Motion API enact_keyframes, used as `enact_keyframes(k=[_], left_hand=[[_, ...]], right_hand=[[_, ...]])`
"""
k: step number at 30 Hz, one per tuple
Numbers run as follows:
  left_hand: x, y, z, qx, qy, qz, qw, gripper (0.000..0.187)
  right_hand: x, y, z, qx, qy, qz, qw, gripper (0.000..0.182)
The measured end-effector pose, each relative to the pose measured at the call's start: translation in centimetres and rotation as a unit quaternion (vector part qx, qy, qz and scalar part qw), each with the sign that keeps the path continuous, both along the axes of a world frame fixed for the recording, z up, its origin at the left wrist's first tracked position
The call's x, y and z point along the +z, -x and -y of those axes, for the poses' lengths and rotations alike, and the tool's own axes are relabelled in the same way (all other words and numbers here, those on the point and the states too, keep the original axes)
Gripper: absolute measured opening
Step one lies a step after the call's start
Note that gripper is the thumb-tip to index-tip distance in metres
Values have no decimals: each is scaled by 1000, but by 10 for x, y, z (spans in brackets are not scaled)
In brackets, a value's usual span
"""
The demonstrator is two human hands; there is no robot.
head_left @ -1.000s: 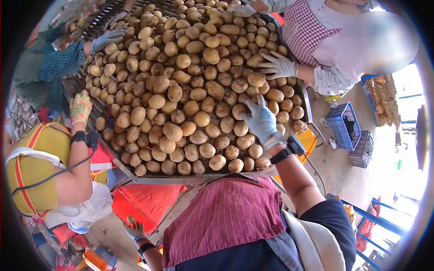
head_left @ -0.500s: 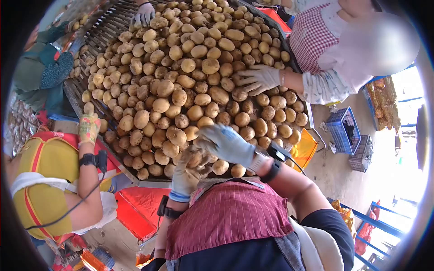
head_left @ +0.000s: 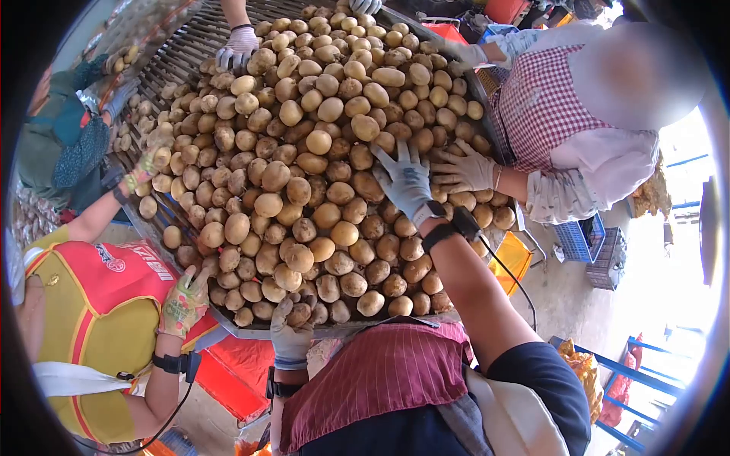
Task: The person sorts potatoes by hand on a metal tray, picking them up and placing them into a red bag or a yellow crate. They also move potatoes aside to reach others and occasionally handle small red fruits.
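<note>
A large heap of round, light-brown potatoes [head_left: 268, 205] lies on a slatted metal table [head_left: 179, 57]. My right hand [head_left: 405, 181], in a pale blue-grey glove, is spread open on the heap, reaching forward beside a co-worker's gloved hand. Near the table's front edge, my left hand [head_left: 290, 334], also gloved, has its fingers curled around a brownish potato [head_left: 299, 312].
At the left stands a co-worker in a yellow top and red apron [head_left: 110, 285]. Another in a checked apron [head_left: 544, 91] leans in from the right. Blue crate [head_left: 582, 237] and orange container [head_left: 511, 264] are at the right; a red crate [head_left: 239, 372] is below the table.
My hands have parted: the right moved forward and right onto the heap and opened, the left moved down toward the edge. The right co-worker's hand shifted, and the yellow-clad co-worker's arms spread.
</note>
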State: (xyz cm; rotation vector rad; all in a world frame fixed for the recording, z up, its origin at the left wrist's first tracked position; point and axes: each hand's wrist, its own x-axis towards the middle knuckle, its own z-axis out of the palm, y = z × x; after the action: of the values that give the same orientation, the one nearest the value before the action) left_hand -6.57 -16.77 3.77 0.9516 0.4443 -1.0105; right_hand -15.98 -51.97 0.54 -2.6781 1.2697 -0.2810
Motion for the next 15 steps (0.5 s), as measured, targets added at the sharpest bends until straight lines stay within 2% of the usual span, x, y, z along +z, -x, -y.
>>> enact_keyframes(k=[5, 8, 12, 14, 15], left_hand=[[-3, -14, -22, 1, 0, -4, 1000, 28], [1, -14, -23, 6, -9, 6, 1000, 27], [0, -17, -26, 15, 17, -17, 1000, 27], [10, -16, -23, 21, -18, 9, 1000, 26], [12, -17, -21, 20, -16, 7, 1000, 26]], right_hand=[[-1, 63, -28, 3, -25, -16, 1000, 60], [-24, 112, -46, 20, 30, 24, 999, 62], [-12, 140, -61, -27, -19, -31, 999, 59], [-1, 140, -67, -122, -68, -104, 985, 57], [26, 120, -75, -149, -87, -192, 966, 55]])
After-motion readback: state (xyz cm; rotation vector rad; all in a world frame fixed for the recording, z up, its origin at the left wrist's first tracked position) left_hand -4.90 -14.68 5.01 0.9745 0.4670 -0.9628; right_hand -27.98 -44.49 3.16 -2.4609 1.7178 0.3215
